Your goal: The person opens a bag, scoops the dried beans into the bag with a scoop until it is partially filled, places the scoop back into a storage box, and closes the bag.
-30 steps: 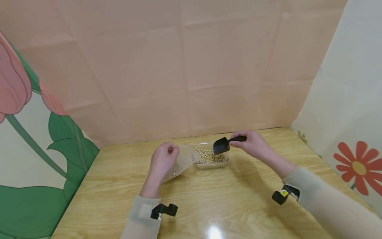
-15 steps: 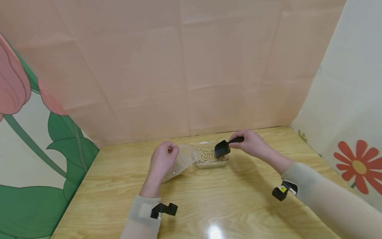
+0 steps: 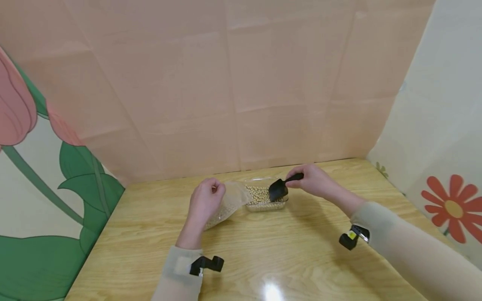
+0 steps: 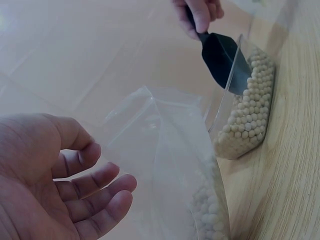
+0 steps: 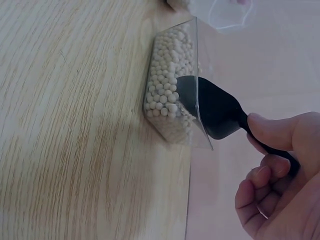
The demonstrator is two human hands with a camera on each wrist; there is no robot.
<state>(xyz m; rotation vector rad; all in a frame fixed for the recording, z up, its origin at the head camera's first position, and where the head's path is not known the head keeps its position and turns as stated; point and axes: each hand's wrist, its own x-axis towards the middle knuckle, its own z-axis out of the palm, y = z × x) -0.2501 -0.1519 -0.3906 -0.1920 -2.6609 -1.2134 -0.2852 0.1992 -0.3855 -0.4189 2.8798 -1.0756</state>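
My right hand (image 3: 310, 180) grips a black scoop (image 3: 278, 190) by its handle, the thumb along it in the right wrist view. The tip of the scoop's blade dips among round, pale yellow beans (image 5: 163, 85) in a clear plastic box (image 3: 267, 206). My left hand (image 3: 206, 196) pinches the upper edge of a translucent plastic bag (image 4: 160, 130) between thumb and forefinger, the other fingers loosely bent. More of the beans lie low inside the bag (image 3: 227, 205), which leans close to the box's left side.
The wooden table (image 3: 241, 255) reaches back to a pink sheet (image 3: 188, 104) hung behind it. Painted walls stand on both sides, with a red flower (image 3: 453, 210) on the right one.
My right hand has moved slightly left and lowered the scoop, so its blade has gone from above the beans down into them. My left hand keeps its place at the bag.
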